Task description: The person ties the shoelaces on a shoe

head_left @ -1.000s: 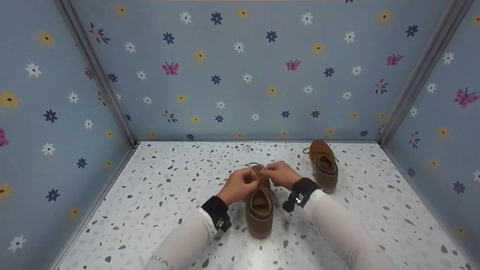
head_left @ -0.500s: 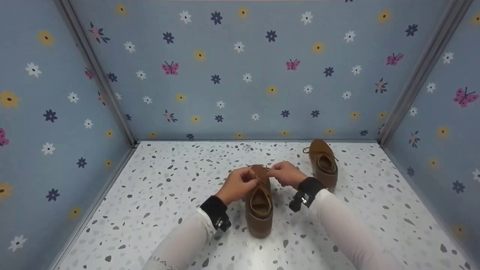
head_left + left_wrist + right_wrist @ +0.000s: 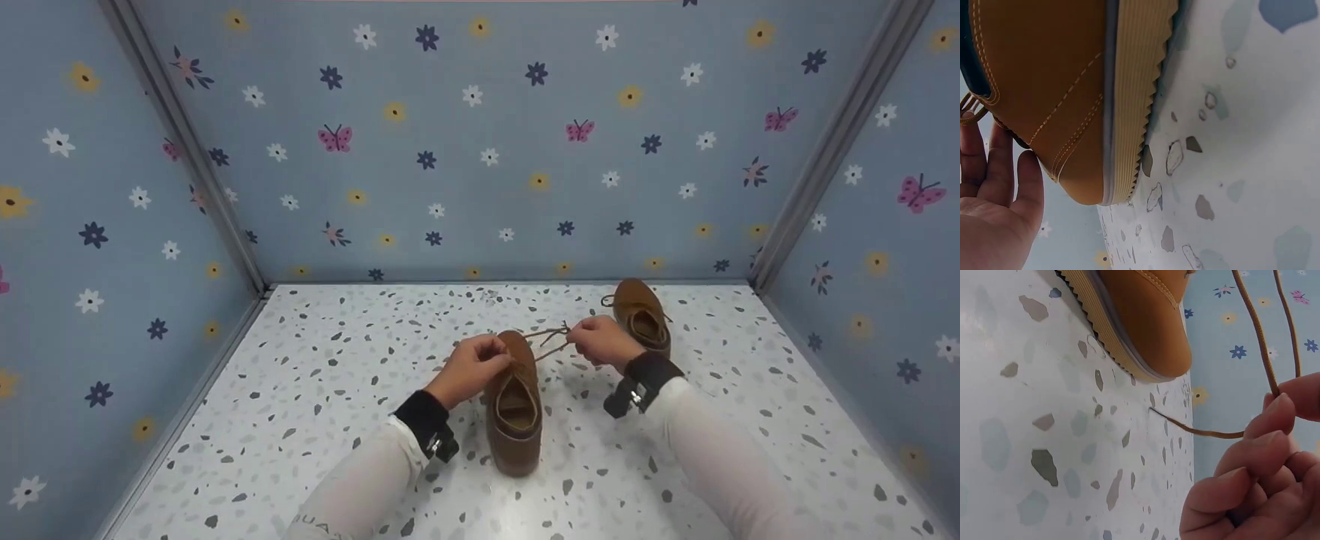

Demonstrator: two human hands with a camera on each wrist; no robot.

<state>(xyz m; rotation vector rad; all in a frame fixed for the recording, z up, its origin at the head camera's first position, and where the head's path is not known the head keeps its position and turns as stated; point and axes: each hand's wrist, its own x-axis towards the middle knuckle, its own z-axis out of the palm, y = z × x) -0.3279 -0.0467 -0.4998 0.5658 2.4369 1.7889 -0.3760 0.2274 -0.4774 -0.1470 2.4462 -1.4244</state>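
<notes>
A brown lace-up shoe [image 3: 514, 454] stands on the speckled surface, toe pointing away from me. My left hand [image 3: 469, 369] is at the left of its lacing, thumb and forefinger pinching the shoelace [image 3: 972, 112] close over the tongue; the thumb is out of sight in the left wrist view. Off to the right of the toe, my right hand [image 3: 604, 342] pinches the brown lace [image 3: 1257, 332] between thumb and fingers. Two strands run taut from the shoe to this hand, and a loose lace end [image 3: 1202, 432] dangles below the fingers.
A second brown shoe [image 3: 634, 292], its lace looped at the left side, stands behind my right hand near the back wall. Blue flowered panels [image 3: 450, 150] close in the back and both sides of the white speckled surface [image 3: 337, 420].
My right hand has moved to the right, away from the shoe, drawing the lace strands out straight. The left hand has stayed at the lacing. The view has shifted slightly.
</notes>
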